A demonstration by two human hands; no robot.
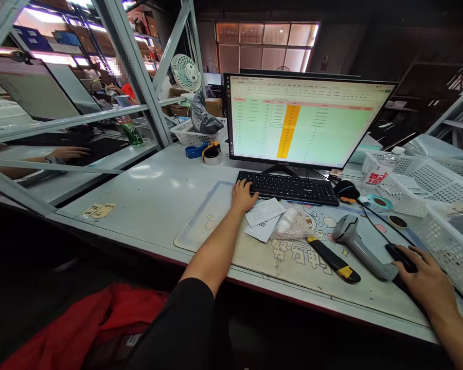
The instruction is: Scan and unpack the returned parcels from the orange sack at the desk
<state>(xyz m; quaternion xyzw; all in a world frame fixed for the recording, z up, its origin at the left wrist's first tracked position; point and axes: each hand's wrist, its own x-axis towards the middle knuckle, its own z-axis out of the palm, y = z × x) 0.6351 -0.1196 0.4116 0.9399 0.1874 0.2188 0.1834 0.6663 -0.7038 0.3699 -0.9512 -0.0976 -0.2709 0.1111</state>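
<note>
My left hand (244, 197) rests on the left end of a black keyboard (289, 188), fingers spread over the keys. On the right, my right hand (424, 275) is curled over a black computer mouse (401, 257). A monitor (308, 123) behind the keyboard displays a spreadsheet with one orange column. Beside my left hand lie printed paper slips (265, 211) and a clear plastic bag (292, 224) with a white item inside. A grey barcode scanner (360, 246) and a black-and-yellow utility knife (334, 260) lie on the desk mat (258, 259), between the bag and the mouse.
White plastic baskets (443, 177) line the right side, with a clear bottle (381, 167) in front. Tape rolls (211, 154) and another basket (195, 136) sit left of the monitor. A metal frame (139, 82) separates a neighbouring desk, where another person's hand (71, 153) rests.
</note>
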